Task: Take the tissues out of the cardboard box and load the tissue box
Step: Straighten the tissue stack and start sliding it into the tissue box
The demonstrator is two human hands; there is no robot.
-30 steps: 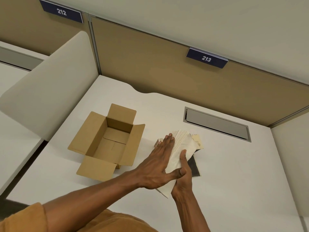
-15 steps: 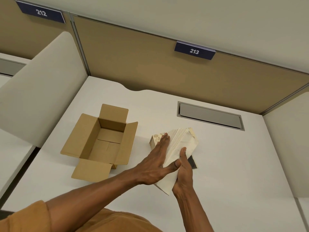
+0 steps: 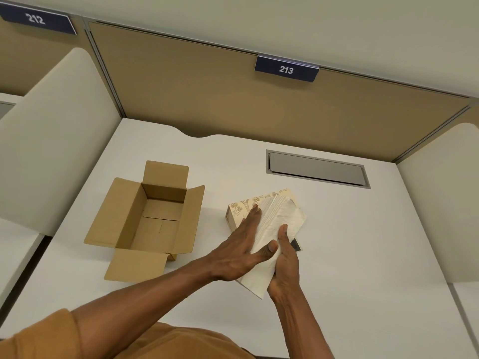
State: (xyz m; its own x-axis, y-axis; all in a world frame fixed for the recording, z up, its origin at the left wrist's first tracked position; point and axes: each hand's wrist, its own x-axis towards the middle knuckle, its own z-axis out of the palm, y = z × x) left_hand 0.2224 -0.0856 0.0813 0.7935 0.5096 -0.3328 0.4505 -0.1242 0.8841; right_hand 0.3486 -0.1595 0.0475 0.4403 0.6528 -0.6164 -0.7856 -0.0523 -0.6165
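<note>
A stack of white tissues (image 3: 276, 221) is pressed between my two hands at the middle of the desk. My left hand (image 3: 238, 251) lies flat on the stack's left face, fingers straight, thumb hooked over its near edge. From the right side, my right hand (image 3: 285, 263) grips the same stack. The stack's far end sits at the cream floral tissue box (image 3: 242, 209), which stands tilted under it. The brown cardboard box (image 3: 153, 218) stands open and empty to the left. A dark flat piece (image 3: 296, 246) shows beneath the tissues.
A grey cable hatch (image 3: 317, 169) is set into the white desk (image 3: 363, 255) behind the tissue box. Cream dividers rise on the left (image 3: 51, 136) and right (image 3: 440, 177). A tan partition with the label 213 (image 3: 286, 69) closes the back.
The tissue box has tipped up, showing more of its floral side. Both hands stay on the tissue stack, which has slid slightly further toward the box. The camera view shifted.
</note>
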